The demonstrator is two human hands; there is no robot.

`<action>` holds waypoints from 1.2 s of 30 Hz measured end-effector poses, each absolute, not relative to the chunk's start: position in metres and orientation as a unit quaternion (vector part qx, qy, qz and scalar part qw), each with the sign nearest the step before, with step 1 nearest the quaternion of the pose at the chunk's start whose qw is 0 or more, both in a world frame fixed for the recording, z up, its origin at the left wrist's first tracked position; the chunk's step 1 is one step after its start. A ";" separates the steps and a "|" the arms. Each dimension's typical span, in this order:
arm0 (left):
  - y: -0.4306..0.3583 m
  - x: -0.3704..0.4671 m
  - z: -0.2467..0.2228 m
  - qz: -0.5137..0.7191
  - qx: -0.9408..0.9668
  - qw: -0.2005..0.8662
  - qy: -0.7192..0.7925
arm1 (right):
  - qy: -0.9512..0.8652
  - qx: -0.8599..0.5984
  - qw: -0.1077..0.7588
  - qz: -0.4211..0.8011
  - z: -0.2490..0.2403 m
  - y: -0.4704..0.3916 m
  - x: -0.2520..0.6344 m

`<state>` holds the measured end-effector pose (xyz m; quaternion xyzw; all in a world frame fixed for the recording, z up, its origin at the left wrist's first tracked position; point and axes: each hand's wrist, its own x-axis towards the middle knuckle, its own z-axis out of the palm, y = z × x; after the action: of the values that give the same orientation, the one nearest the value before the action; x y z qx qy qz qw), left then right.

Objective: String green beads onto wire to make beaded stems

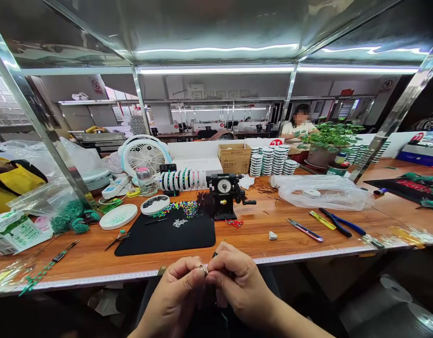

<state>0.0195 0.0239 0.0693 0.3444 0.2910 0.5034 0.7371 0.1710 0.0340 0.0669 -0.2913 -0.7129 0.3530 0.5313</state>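
Observation:
My left hand (179,293) and my right hand (235,277) meet at the table's front edge, thumbs and forefingers pinched together. Between the fingertips is a tiny dark and silvery piece (204,269), too small to name. Something dark also shows by my right forefinger. Just beyond the hands lies a black mat (167,239) with white beads (180,223) and multicoloured beads (188,208) on it. Behind the mat's right edge stands a black hand-cranked winding machine (223,195) with a round dial and a row of thread spools (183,180).
To the right lie a craft knife (304,230), a yellow-handled tool (322,220), blue-handled pliers (348,225) and a small white triangular piece (272,235). Stacked spools (273,159), a cardboard box (234,157) and a potted plant (320,152) stand behind. A person (299,124) sits across the room.

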 end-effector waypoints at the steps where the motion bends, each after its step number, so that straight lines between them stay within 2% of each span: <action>1: 0.024 0.022 0.068 0.519 0.331 0.730 0.296 | -0.694 -0.300 0.542 0.369 0.065 0.034 0.168; 7: 0.027 0.028 0.058 0.572 0.383 0.646 0.330 | -0.617 -0.339 0.552 0.447 0.050 0.031 0.162; 11: 0.028 0.029 0.054 0.561 0.427 0.619 0.347 | -0.614 -0.344 0.555 0.443 0.052 0.028 0.166; 15: 0.027 0.023 0.040 0.559 0.442 0.602 0.360 | -0.646 -0.349 0.598 0.322 0.055 0.024 0.166; 19: 0.022 0.018 0.029 0.586 0.561 0.451 0.373 | -0.684 -0.343 0.611 0.200 0.046 0.023 0.162; 23: 0.022 0.020 0.029 0.555 0.679 0.282 0.389 | -0.721 -0.329 0.602 0.100 0.029 0.028 0.159; 27: 0.027 0.021 0.028 0.518 0.702 0.244 0.424 | -0.747 -0.317 0.584 0.017 0.020 0.031 0.157; 29: 0.028 0.020 0.027 0.512 0.713 0.234 0.419 | -0.744 -0.325 0.583 0.039 0.022 0.029 0.157; 36: 0.026 0.012 0.028 0.493 0.768 0.124 0.390 | -0.722 -0.370 0.525 0.257 0.046 0.019 0.161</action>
<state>0.0118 0.0265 0.0281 0.7678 0.3898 0.4930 0.1242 0.1606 0.0191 0.0459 -0.3697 -0.7221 0.2569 0.5253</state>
